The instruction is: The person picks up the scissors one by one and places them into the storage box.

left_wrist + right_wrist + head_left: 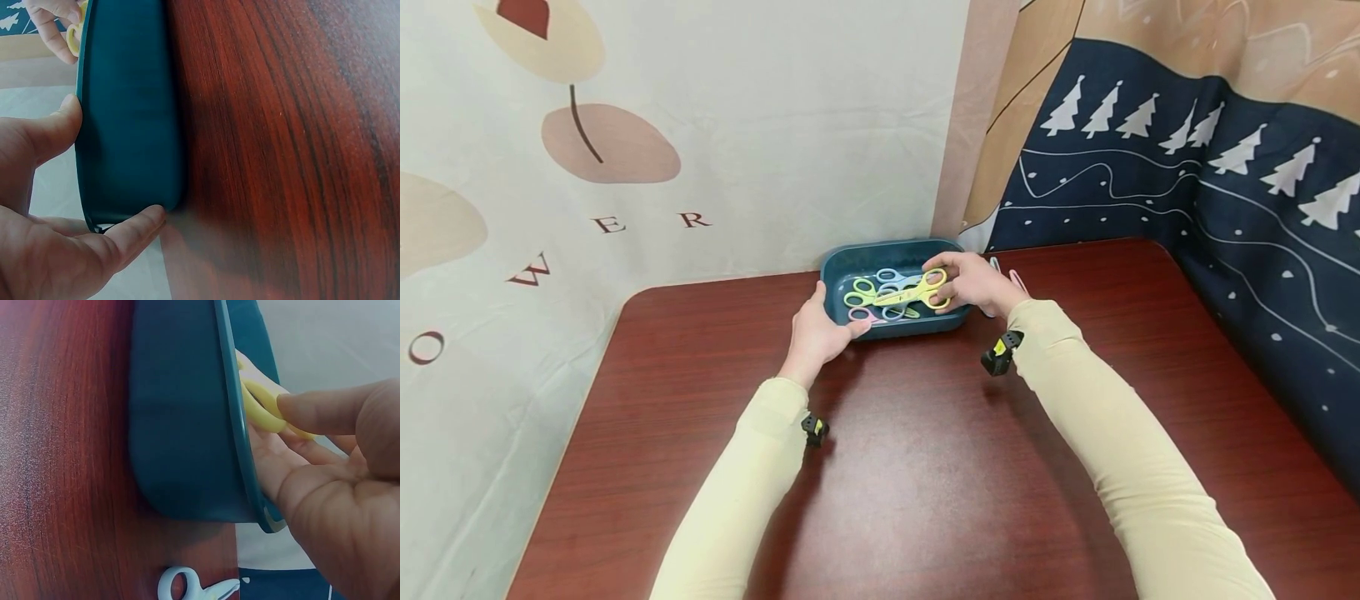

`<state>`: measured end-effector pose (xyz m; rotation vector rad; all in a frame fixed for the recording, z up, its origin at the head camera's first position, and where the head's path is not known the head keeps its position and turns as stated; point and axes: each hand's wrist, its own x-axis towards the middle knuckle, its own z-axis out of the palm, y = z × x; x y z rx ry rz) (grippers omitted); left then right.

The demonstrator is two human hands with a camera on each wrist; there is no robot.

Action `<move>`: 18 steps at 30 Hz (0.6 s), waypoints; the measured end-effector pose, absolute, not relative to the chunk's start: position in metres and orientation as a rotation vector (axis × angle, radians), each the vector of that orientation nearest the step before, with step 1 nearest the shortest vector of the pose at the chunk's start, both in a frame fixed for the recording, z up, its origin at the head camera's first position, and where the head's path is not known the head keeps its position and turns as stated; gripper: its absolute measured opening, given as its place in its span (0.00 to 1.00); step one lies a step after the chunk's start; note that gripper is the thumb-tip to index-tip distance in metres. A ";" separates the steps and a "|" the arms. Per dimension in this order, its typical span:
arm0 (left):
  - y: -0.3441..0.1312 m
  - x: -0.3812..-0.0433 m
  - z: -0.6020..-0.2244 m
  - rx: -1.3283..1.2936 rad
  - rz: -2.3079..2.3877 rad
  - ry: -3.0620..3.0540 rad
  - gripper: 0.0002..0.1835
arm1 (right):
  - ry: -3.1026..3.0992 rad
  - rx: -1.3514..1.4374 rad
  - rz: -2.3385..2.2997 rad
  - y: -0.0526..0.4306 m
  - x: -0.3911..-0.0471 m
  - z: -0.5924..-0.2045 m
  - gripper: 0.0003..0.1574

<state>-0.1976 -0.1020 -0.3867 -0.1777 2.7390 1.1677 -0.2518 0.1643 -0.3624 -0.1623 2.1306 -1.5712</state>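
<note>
A dark teal plastic bin (891, 332) stands at the table's back edge with several pairs of scissors inside, their handles yellow, green, blue and pink. Its near left corner is gripped by my left hand (817, 332), thumb at the front rim and fingers along the left side. My right hand (973, 282) reaches over the right rim and pinches a handle of the yellow scissors (925, 290), which lie on top of the others. In the right wrist view, the thumb presses on the yellow handle (265, 409). The right hand partly hides the bin's right end.
Light blue scissors (194, 586) lie on the table just right of the bin. A pink handle (1018, 282) shows beyond my right wrist. The reddish-brown table (895, 467) meets a pale wall cloth (775, 150) behind and a dark blue tree-patterned cloth (1150, 179) at the right.
</note>
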 end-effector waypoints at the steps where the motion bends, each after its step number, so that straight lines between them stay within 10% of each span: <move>1: -0.102 -0.198 -0.387 -0.176 1.167 2.741 0.59 | 2.129 -0.165 -1.565 0.164 -0.252 -0.363 0.34; 18: -0.102 -0.198 -0.388 -0.182 1.155 2.744 0.59 | 2.236 -0.182 -1.412 0.162 -0.253 -0.368 0.35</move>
